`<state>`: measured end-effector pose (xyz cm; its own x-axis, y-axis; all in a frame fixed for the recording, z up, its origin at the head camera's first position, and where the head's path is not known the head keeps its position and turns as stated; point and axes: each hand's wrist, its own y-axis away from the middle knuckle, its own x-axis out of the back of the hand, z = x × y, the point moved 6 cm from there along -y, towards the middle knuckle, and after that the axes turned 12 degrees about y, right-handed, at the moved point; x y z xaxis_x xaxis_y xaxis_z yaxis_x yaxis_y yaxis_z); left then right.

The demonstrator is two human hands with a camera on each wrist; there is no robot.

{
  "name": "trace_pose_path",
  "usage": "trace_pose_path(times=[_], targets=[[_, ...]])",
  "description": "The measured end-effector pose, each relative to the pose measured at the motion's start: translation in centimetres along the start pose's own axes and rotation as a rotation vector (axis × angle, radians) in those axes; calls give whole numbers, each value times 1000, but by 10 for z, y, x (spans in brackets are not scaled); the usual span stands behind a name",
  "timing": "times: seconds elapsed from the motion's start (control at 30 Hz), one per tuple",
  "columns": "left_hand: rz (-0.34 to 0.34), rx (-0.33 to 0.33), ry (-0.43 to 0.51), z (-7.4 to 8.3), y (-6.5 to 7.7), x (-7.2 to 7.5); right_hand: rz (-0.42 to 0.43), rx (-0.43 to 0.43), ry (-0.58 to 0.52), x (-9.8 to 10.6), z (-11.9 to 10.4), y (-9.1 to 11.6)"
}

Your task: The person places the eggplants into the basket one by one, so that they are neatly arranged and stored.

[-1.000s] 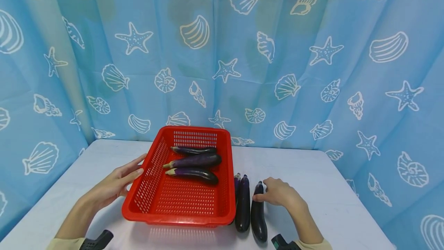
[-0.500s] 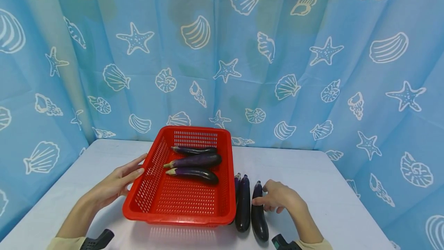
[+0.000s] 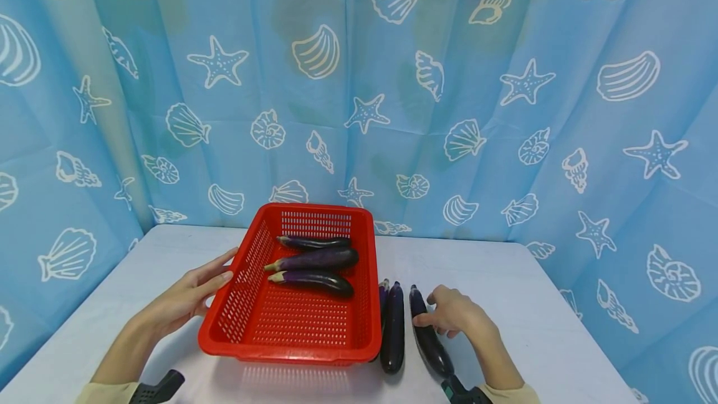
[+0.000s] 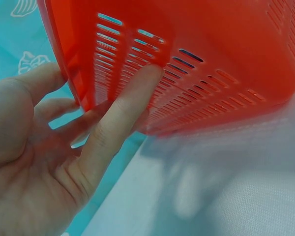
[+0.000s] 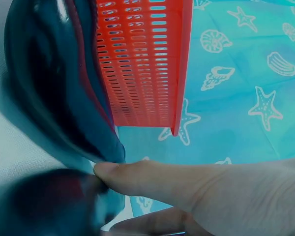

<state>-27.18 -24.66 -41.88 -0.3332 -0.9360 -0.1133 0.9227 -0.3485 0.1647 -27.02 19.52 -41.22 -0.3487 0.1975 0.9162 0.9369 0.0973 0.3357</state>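
Observation:
A red plastic basket (image 3: pixel 224 341) stands on the white-covered table, holding three dark purple eggplants (image 3: pixel 314 259). At its left side, my left hand (image 3: pixel 179 298) touches it with extended fingers, and the thumb lies against the slotted outer wall (image 4: pixel 226 59). Right of the basket, my right hand (image 3: pixel 460 313) pinches an eggplant (image 3: pixel 436 351) near its stem end, thumb on one side and fingers on the other. That eggplant lies slanted, blurred in the right wrist view. Between it and the basket is another eggplant (image 3: pixel 392 335).
One more eggplant (image 3: pixel 384 295) lies mostly hidden by the basket's right side. Behind the table (image 3: pixel 521 304) hangs a blue curtain (image 3: pixel 314 161) with white shells and starfish. Black devices (image 3: pixel 157 388) are strapped at both wrists.
The rightmost eggplant has swung from nearly straight to slanted, its lower end going right and its stem end moving left and away. My right hand has shifted slightly with it. My left hand stays put.

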Motion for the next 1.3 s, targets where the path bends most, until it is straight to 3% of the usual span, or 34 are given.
trace_pose_path(times=[0.33, 0.63, 1.3], targets=[[4, 2, 4, -1, 0, 1, 91, -62, 62, 6, 8, -6], [1, 3, 13, -2, -1, 2, 29, -70, 36, 1, 8, -6], [-26, -3, 8, 0, 0, 0, 45, -71, 31, 1, 10, -5]])
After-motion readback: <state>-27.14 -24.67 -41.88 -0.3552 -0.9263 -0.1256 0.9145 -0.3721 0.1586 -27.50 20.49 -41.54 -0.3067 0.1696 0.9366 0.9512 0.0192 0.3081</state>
